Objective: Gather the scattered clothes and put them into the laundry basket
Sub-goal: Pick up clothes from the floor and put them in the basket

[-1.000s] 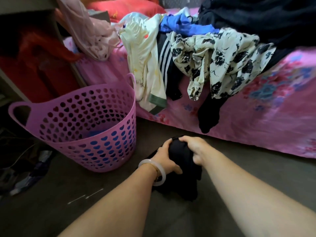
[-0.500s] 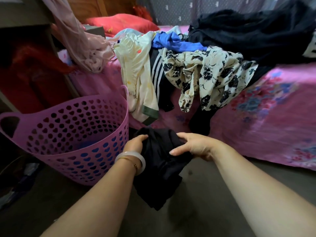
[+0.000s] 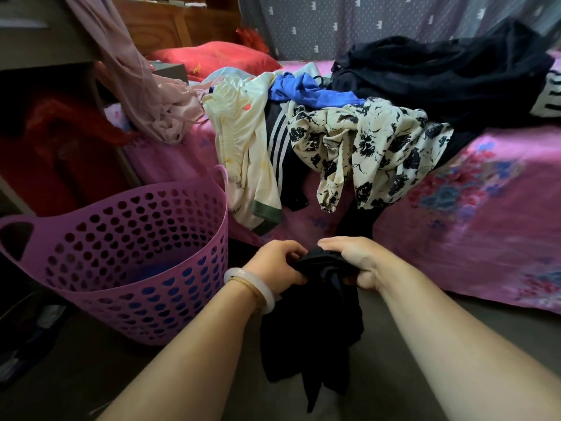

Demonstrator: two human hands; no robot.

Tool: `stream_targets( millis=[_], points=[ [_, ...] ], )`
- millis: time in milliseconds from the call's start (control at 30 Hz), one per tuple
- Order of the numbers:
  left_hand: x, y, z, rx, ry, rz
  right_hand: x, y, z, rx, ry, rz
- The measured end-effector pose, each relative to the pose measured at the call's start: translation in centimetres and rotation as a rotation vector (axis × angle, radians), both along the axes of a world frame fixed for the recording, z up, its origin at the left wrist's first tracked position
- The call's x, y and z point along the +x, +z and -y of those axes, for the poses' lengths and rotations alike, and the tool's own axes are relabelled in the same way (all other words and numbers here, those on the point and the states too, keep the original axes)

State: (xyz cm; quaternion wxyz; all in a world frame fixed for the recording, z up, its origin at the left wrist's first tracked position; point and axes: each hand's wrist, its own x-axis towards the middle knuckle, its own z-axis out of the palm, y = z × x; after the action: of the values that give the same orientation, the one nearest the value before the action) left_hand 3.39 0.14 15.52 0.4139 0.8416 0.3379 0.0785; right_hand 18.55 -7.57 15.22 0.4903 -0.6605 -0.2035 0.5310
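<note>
Trouble, if it comes, starts with the biggest thing here: the bed with its pink flowered sheet (image 3: 473, 214) across the right and middle of the frame carries most of the heap, and the cream blouse with black flower print (image 3: 367, 147) and the pale yellow top (image 3: 243, 141) hang over its edge, so a brush from a passing arm could drag them to the floor. The purple plastic laundry basket with heart-shaped holes (image 3: 127, 259) stands at lower left, its rim just beside the left wrist; it looks light, and a garment flung against its wall might tip it. The crumpled black garment (image 3: 312, 323) sits low in the middle, bunched at the top between both hands, its loose tail dangling toward the floor. That tail is my worry: it could snag the rim or trail outside. The left hand (image 3: 277, 267), fingers curled, grips the bunch from the left; the right hand (image 3: 353, 262) clutches it from the right, thumb underneath.
</note>
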Motion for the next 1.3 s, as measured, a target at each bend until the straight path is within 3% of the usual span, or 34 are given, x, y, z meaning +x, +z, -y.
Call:
stream_targets(
  millis=[167,267,367,533,633,733,833,933,1033,1133,1200,1300],
  points=[
    [-0.6,0.7,-0.5,-0.185,0.171,0.178,1.0,1.0,0.4,-0.027,0.242,0.381],
    [-0.8,1.1,-0.6,-0.203,0.177,0.188,1.2,1.0,0.9,0.158,0.420,0.447],
    [-0.5,1.5,-0.5,-0.233,0.277,0.307,0.5,0.6,0.5,0.213,0.556,0.541],
    [-0.9,3.2,-1.2,-0.345,0.423,0.473,0.4,-1.7,-0.3,0.064,0.272,0.982],
    [-2.1,3.5,-2.3,-0.156,0.495,0.441,1.9,-1.8,0.4,-0.078,0.117,1.049],
    [-3.0,2.9,-2.7,0.133,0.486,0.153,2.5,0.2,0.6,-0.171,0.045,0.888],
    [-2.5,2.0,-2.0,0.155,0.486,-0.103,1.1,2.1,0.1,-0.193,0.127,0.548],
    [-1.2,1.4,-1.3,0.016,0.461,-0.097,-0.7,3.2,0.0,-0.119,0.182,0.233],
    [-1.3,1.8,-1.3,0.086,0.412,-0.041,0.0,3.6,-0.3,-0.010,0.017,0.098],
    [-2.7,2.2,-2.2,0.158,0.457,-0.021,2.2,3.4,0.1,0.095,-0.166,0.028],
    [-3.4,2.3,-3.0,0.241,0.501,0.002,3.0,2.9,0.7,0.181,-0.124,0.056],
    [-3.6,2.7,-3.2,0.255,0.571,0.132,2.8,2.6,1.7,0.199,0.232,0.505]
  ],
)
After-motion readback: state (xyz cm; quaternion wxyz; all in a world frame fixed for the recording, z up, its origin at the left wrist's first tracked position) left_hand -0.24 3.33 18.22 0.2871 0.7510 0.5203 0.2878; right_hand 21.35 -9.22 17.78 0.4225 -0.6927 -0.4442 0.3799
